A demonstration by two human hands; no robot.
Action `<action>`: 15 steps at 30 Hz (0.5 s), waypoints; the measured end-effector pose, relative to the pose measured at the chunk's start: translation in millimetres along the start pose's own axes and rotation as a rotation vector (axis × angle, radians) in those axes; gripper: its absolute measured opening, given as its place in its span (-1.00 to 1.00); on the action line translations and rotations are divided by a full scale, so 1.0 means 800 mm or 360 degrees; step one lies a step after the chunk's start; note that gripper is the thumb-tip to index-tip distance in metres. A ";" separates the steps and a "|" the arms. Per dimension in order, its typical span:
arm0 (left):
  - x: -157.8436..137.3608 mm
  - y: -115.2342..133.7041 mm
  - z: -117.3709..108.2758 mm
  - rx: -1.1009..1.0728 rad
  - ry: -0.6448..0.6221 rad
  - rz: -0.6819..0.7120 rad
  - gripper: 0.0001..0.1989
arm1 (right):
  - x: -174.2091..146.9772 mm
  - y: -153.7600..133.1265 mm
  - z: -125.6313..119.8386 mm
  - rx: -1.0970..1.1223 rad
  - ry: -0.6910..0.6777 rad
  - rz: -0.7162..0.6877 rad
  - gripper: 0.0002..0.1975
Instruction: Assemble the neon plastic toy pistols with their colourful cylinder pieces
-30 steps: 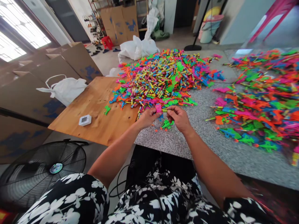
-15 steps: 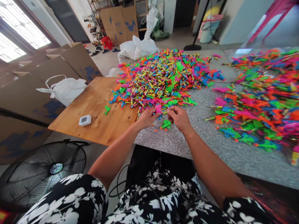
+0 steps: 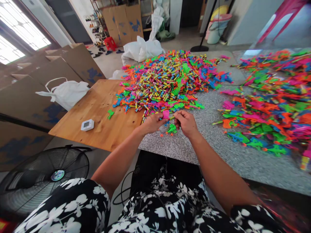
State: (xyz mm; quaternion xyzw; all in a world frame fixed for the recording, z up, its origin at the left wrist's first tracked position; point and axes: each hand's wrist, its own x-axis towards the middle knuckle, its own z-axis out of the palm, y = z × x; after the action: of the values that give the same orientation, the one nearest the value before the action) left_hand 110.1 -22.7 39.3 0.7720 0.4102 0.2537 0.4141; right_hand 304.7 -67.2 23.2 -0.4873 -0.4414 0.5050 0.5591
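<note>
My left hand (image 3: 153,123) pinches a pink plastic toy gun (image 3: 166,114) between thumb and fingers, above the front of the grey speckled tabletop. My right hand (image 3: 186,123) is closed on a small yellow tube (image 3: 171,117), whose left end meets the pink toy; whether it sits inside the toy I cannot tell. Just below the hands lies a green toy gun (image 3: 172,128), with a small orange piece (image 3: 161,135) beside it. Beyond my fingers rises a big heap of bright toy guns and small tubes (image 3: 160,82).
More toy guns with tubes (image 3: 262,119) spread over the right side. On the wooden board (image 3: 102,132) at left are a white digital timer (image 3: 87,125) and a green toy piece (image 3: 110,114). A white bag (image 3: 69,94), cardboard boxes (image 3: 43,74) and a black fan (image 3: 58,174) stand left.
Both hands keep their hold, and the pink toy and yellow tube stay together. The whole view has shifted very slightly left.
</note>
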 end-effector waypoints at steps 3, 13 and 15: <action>0.004 0.004 0.001 -0.0013 -0.0163 -0.0046 -0.83 | -0.004 -0.003 0.002 -0.0098 -0.0010 -0.0099 -0.66; 0.019 -0.017 0.062 0.0334 0.0078 -0.0379 -0.71 | 0.017 0.015 -0.136 0.0298 0.1409 -0.0161 -0.73; 0.018 -0.020 0.077 0.0440 0.0080 -0.0375 -0.63 | 0.014 0.023 -0.149 0.0389 0.1406 -0.0110 -0.73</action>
State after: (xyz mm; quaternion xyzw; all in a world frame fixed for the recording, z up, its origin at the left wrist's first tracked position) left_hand 156.2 -31.8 -6.5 0.7615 0.5390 0.1639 0.3206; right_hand 421.3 -67.2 -11.4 -0.5712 -0.1140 0.2784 0.7637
